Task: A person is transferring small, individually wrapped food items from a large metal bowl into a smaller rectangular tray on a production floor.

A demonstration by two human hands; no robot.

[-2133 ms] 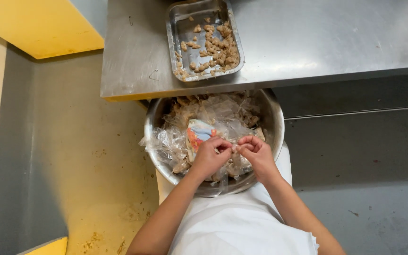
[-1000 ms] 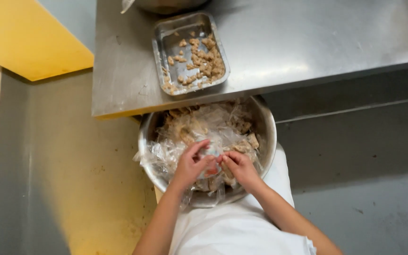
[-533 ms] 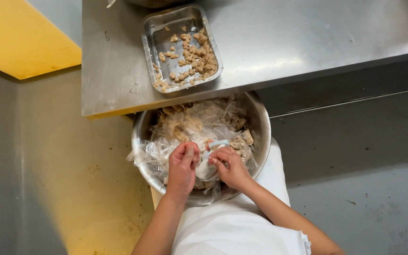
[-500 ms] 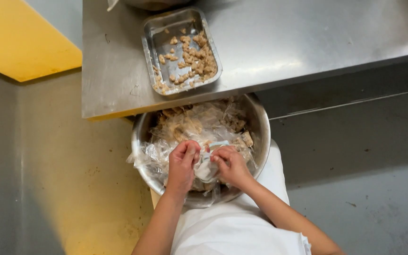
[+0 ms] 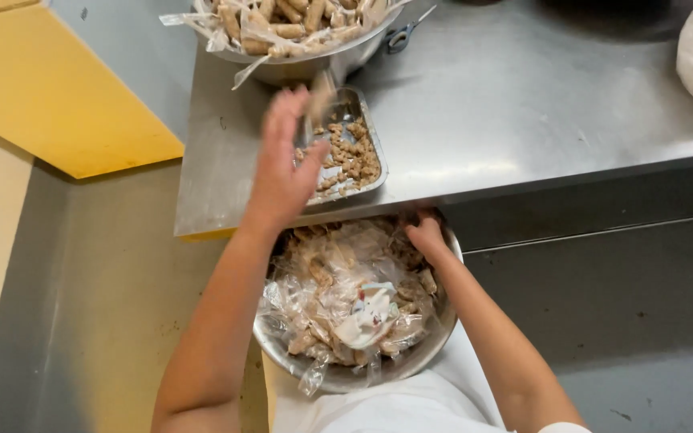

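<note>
Beige food piece (image 5: 320, 96), blurred, sits pinched in the left hand (image 5: 282, 160) fingertips above the metal tray (image 5: 370, 172) of crumbled bits. Right hand (image 5: 427, 236) reaches into the wrapper-filled steel bowl (image 5: 411, 365); its grip cannot be determined.

Even light, perhaps motion-blurred hand
</note>
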